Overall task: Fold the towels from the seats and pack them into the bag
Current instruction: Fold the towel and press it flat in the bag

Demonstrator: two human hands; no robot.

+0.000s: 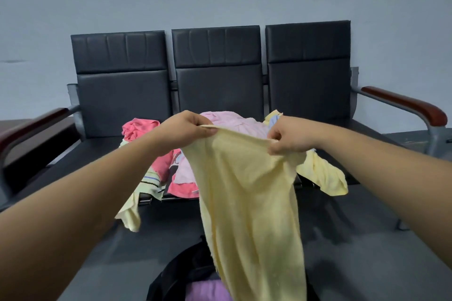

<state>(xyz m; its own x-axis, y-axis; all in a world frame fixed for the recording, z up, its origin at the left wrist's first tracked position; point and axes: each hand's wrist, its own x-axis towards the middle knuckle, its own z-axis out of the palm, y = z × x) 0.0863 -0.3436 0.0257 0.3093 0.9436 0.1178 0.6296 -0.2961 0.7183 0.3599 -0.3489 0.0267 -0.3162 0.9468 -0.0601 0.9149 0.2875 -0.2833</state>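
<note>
My left hand (pixel 188 128) and right hand (pixel 289 137) each pinch the top edge of a yellow towel (pixel 249 193), which hangs over the black bag (pixel 176 273) on the floor. The bag holds purple cloth (pixel 208 291). More towels (pixel 220 124) are heaped on the seats (pixel 122 105).

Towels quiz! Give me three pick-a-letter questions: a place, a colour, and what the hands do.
1. Where is the bag? A on a seat. B on the floor, under the held towel. C on an armrest.
2. What colour is the held towel? A yellow. B green. C black.
3. What are the hands doing? A lying flat. B pinching the towel's top edge. C zipping the bag.
1 B: it lies beneath the hanging cloth. 2 A: pale yellow throughout. 3 B: left hand and right hand each grip the edge.
</note>
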